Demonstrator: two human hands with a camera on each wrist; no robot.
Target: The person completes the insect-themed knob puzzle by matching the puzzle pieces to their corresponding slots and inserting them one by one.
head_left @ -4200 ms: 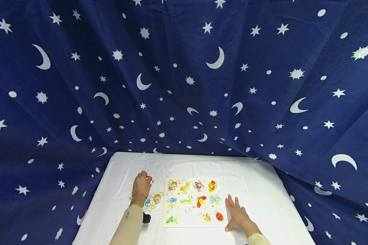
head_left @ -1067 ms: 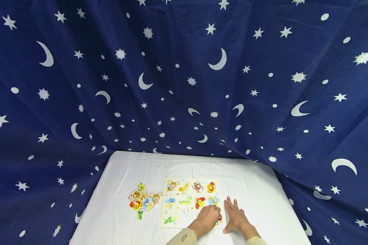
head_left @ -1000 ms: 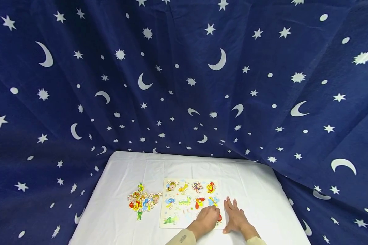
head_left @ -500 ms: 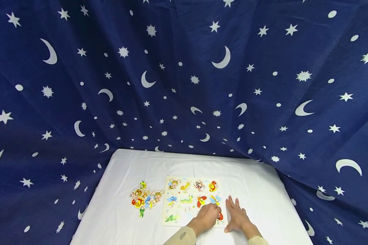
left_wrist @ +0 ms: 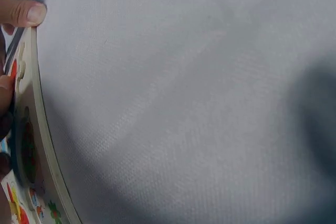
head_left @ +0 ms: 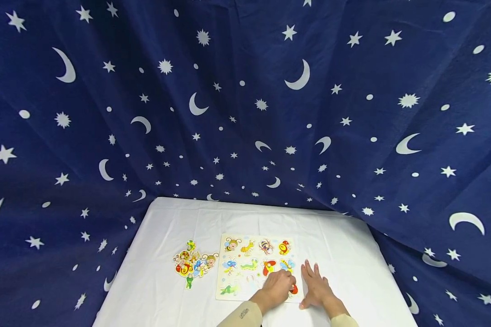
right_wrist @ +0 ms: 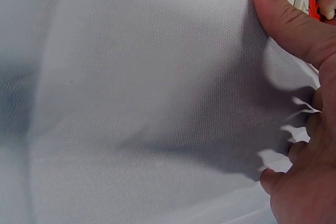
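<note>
Head: pinching red spotted piece [head_left: 294,289] in grip of left hand [head_left: 275,288], at lower right of puzzle board [head_left: 257,255]; unclear whether seated. Resting right hand [head_left: 317,290] beside puzzle board on worktop [head_left: 343,254], grip apart. Judged early: heaped insect pieces [head_left: 184,269] left to place. Left wrist: showing red spotted piece against left hand. Right wrist: showing right hand at puzzle board's edge.

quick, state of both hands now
Left hand: holding a red, black-spotted piece.
Right hand: open, spread beside the board.
</note>
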